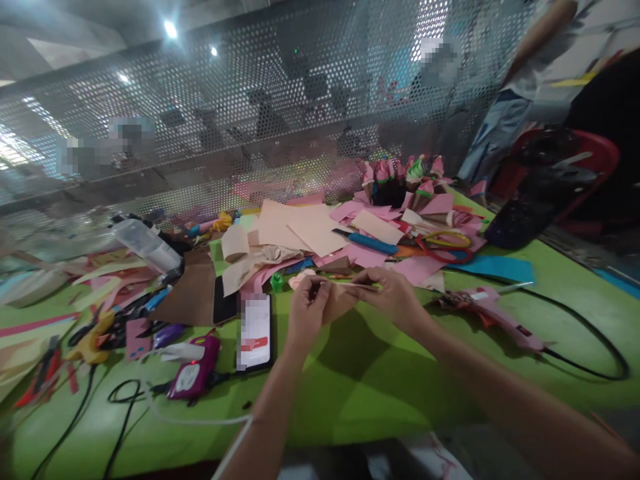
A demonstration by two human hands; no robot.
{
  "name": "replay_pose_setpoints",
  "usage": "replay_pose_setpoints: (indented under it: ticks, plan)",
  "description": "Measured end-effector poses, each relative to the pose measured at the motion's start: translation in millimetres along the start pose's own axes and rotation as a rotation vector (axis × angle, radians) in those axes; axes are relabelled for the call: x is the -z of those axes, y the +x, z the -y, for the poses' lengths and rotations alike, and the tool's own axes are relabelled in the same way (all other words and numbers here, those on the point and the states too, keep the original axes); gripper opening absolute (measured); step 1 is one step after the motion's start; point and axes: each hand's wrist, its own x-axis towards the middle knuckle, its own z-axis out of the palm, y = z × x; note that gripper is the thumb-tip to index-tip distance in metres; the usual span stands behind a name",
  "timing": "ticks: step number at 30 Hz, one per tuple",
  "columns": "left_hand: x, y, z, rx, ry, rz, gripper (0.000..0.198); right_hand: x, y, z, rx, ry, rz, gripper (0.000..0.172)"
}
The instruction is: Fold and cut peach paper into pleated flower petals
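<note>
A small tan sheet (340,304), paper or craft foam, is held above the green table between both my hands. My left hand (307,310) pinches its left edge, fingers closed. My right hand (389,293) grips the right end of its upper edge, thumb and fingers together. The top edge of the sheet looks folded or rolled; my fingers partly cover it. Just beyond my left hand lie a pale pink piece (301,279) and a small green object (277,282). Right of my right hand, a pink hot glue gun (500,317) rests on its side.
A blue-handled cutter (373,243) and yellow-and-red scissors (445,245) lie on piled pink and peach sheets (295,223). A phone (256,333) and a purple power adapter (195,368) sit left, with cables. A perforated metal screen (240,113) stands behind. Another person (505,113) is at right.
</note>
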Motion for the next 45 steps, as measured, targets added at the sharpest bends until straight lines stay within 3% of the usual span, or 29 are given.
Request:
replay_pose_setpoints:
  ticks: [8,17,25,29,34,38,45]
  plan:
    - [1.4,0.3,2.4,0.096,-0.116,0.138,0.013,2.5,-0.8,1.0,0.001,0.002,-0.013,0.014]
    - [0.9,3.1,6.9,0.209,-0.204,0.039,0.019,4.1,2.2,3.2,-0.088,0.173,-0.031,0.016]
    - [1.6,3.2,5.4,0.156,-0.151,0.060,0.012,6.8,4.8,0.3,-0.156,0.213,-0.028,0.027]
    - [3.2,1.6,1.7,0.052,-0.044,0.068,0.005,8.5,2.2,3.3,-0.071,0.061,0.022,0.025]
    - [2.4,-1.3,1.9,-0.084,0.121,0.166,0.008,4.5,0.1,0.3,0.034,-0.109,0.128,0.018]
    - [3.5,0.7,3.1,-0.054,0.067,0.187,0.007,5.8,2.6,-6.0,-0.041,-0.089,0.141,0.026]
    - [6.0,6.2,3.0,0.061,-0.075,0.074,0.008,15.4,7.4,-4.0,-0.136,0.058,0.044,0.031]
